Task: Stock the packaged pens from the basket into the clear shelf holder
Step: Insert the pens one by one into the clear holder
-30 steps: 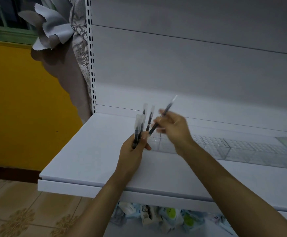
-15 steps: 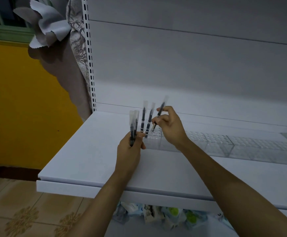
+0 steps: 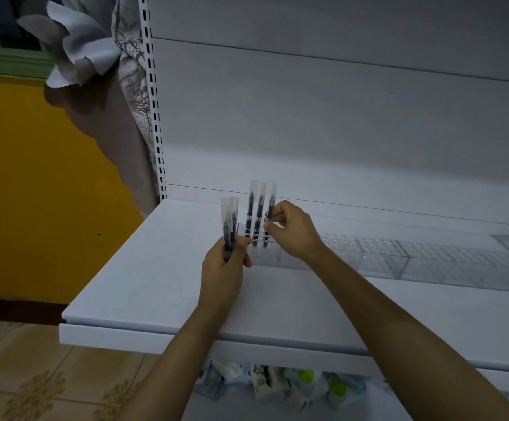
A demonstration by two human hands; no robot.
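**Seating the third pen straight at the holder's left end**

Towards the back left corner of the shelf (image 3: pixel 144 275), the left hand (image 3: pixel 223 268) grips a bundle of packaged pens (image 3: pixel 228 226) upright, its fingers curled round their lower ends. Just to its right, two pens (image 3: pixel 254 214) stand side by side in the left end of the clear holder (image 3: pixel 399 256), which runs along the shelf towards its right edge. Beside those two, the right hand (image 3: pixel 295 235) pinches a third pen (image 3: pixel 270 208) between thumb and fingers (image 3: pixel 274 211). The pen's lower end is at the next slot. Motion blur hides whether it has reached the bottom.

The step in hand appears to be seating this pen. It would go best held upright and parallel to its neighbours, then pressed straight down by the barrel. The clear wrapper tip above looks thin and would likely crumple if pushed. The pinch should loosen only once the pen stands on its own. The knuckles sit close to the two standing pens, so drawing the hand back towards the shelf's front edge seems safer than sweeping left. The holder looks light and may slide. The left hand is near enough to steady its end.

The slots to the right look unfilled, so most of the stocking seems to lie ahead. No basket can be made out.
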